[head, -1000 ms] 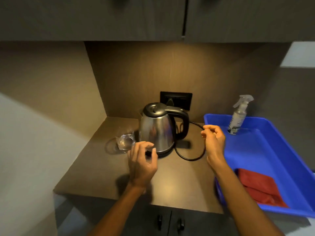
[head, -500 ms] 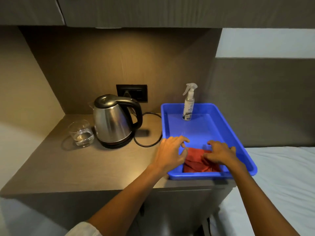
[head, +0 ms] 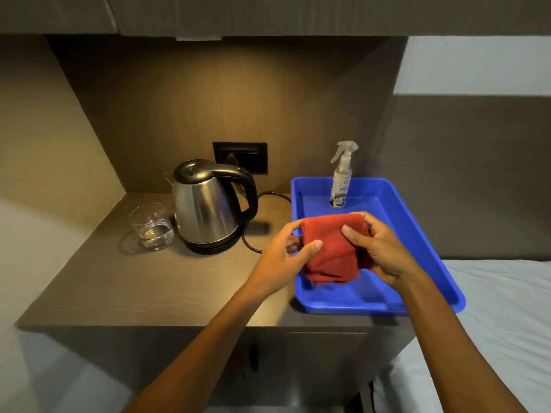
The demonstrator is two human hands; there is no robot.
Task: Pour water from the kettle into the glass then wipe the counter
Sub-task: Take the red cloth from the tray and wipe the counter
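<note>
A steel kettle (head: pixel 205 207) with a black handle stands on its base at the back of the brown counter (head: pixel 125 281). To its left sits a short glass (head: pixel 152 226) with a little water in it. A red cloth (head: pixel 329 248) hangs above the near end of the blue tray (head: pixel 417 234), lifted off the tray floor. My left hand (head: pixel 283 257) pinches the cloth's left edge and my right hand (head: pixel 378 248) grips its right side.
A spray bottle (head: pixel 341 177) stands upright at the far end of the blue tray. The kettle's black cord (head: pixel 269 195) loops behind it to a wall socket (head: pixel 240 158). Cupboards overhang the counter. A white bed (head: pixel 507 323) lies to the right.
Both hands went from near the kettle to the tray, took hold of the red cloth and lifted it. The view has swung to the right.
</note>
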